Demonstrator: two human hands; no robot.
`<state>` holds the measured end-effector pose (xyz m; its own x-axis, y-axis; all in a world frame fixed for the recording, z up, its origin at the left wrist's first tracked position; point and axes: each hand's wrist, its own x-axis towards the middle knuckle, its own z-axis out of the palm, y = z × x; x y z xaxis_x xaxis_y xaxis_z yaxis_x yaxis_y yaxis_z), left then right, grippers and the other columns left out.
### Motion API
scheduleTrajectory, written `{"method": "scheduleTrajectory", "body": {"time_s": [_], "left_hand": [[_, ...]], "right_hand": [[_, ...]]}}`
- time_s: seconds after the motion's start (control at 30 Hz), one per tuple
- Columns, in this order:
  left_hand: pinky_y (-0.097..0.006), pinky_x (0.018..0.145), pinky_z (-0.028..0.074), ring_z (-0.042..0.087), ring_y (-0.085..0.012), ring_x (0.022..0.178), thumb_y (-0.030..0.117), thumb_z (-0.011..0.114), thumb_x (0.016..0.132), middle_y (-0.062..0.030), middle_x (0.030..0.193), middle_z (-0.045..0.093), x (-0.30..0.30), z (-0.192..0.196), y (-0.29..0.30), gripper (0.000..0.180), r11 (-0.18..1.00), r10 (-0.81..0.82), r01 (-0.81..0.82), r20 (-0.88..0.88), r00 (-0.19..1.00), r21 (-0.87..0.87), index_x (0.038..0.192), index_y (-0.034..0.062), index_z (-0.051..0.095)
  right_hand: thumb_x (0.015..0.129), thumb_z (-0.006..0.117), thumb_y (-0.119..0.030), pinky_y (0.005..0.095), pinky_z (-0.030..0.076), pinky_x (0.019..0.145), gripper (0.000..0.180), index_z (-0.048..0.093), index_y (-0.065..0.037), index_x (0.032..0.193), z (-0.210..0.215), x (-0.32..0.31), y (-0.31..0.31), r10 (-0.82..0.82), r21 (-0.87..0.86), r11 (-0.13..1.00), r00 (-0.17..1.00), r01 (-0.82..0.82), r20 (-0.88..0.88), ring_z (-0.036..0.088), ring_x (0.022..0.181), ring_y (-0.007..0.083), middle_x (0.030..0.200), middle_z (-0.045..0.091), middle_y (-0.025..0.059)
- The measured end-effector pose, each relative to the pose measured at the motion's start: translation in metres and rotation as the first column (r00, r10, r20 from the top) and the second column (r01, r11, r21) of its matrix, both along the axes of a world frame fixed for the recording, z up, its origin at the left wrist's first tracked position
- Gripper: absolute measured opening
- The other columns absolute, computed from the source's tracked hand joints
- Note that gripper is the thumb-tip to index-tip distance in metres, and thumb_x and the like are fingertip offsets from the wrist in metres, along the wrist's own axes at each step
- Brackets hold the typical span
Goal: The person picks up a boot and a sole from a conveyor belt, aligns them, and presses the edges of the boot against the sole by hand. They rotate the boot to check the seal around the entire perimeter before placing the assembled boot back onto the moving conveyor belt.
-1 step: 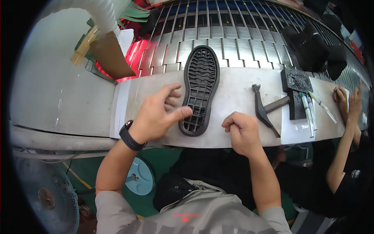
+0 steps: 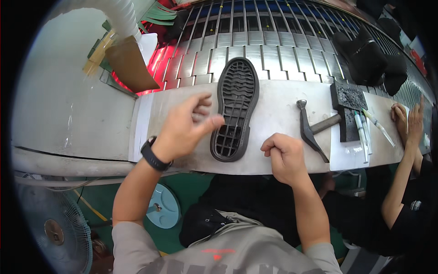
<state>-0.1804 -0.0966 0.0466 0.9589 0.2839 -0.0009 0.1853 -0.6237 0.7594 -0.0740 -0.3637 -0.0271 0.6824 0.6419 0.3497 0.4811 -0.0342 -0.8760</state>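
Note:
A black rubber shoe sole (image 2: 237,89) lies lengthwise on the pale worktable, its ribbed and gridded side up. My left hand (image 2: 185,125) hovers at its left edge, a little blurred, with the fingers half curled and the thumb apart. The thumb tip overlaps the sole's edge in the picture; whether it touches, I cannot tell. My right hand (image 2: 286,157) is closed in a loose fist near the table's front edge, right of the sole. Nothing shows in it. A hammer (image 2: 306,123) with a dark head lies to the right of that hand.
Black blocks (image 2: 349,114) and several slim pens (image 2: 365,132) lie right of the hammer. Beyond the table runs a slatted metal conveyor (image 2: 283,55) carrying a black boot (image 2: 365,55). A co-worker's hands (image 2: 410,121) are at far right. A fan (image 2: 54,233) stands low left.
The sole sits slightly nearer to me and a touch farther right, its far end most of all. Both hands keep nearly the same pose and place.

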Motion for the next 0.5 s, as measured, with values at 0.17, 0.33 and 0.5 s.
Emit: {"method": "scheduleTrajectory", "body": {"time_s": [0.17, 0.33, 0.5], "left_hand": [[-0.042, 0.103, 0.056, 0.072, -0.0333, 0.119, 0.037, 0.076, 0.099, -0.0264, 0.128, 0.073, 0.102, -0.051, 0.111, 0.058, 0.987, 0.099, -0.124, 0.216, 0.971, 0.104, 0.134, -0.0089, 0.065], [-0.05, 0.105, 0.056, 0.072, -0.0447, 0.117, 0.028, 0.067, 0.099, -0.028, 0.122, 0.075, 0.244, -0.06, 0.26, 0.041, 0.843, 0.336, -0.303, 0.005, 0.942, 0.444, 0.116, -0.0077, 0.076], [-0.054, 0.107, 0.055, 0.069, -0.0472, 0.123, 0.023, 0.053, 0.1, -0.0268, 0.132, 0.072, 0.306, -0.064, 0.388, 0.04, 0.379, 0.483, 0.064, -0.257, 0.837, 0.923, 0.122, 0.0008, 0.078]], "right_hand": [[0.076, 0.057, 0.011, 0.0405, 0.052, 0.061, 0.017, 0.068, 0.0, 0.082, 0.004, 0.0, 0.004, 0.039, -0.035, 0.999, 0.997, -0.037, 0.066, 0.065, 0.065, 0.0322, 0.071, 0.065, 0.0142], [0.071, 0.056, 0.013, 0.0405, 0.049, 0.057, 0.021, 0.068, -0.002, 0.08, 0.005, 0.008, 0.006, 0.056, -0.029, 0.998, 0.996, -0.054, 0.063, 0.064, 0.063, 0.031, 0.07, 0.063, 0.0121], [0.064, 0.059, 0.013, 0.0386, 0.046, 0.053, 0.026, 0.07, -0.003, 0.081, 0.003, 0.015, 0.008, 0.055, 0.005, 0.998, 0.996, -0.056, 0.072, 0.059, 0.057, 0.0281, 0.072, 0.066, 0.0086]]}}
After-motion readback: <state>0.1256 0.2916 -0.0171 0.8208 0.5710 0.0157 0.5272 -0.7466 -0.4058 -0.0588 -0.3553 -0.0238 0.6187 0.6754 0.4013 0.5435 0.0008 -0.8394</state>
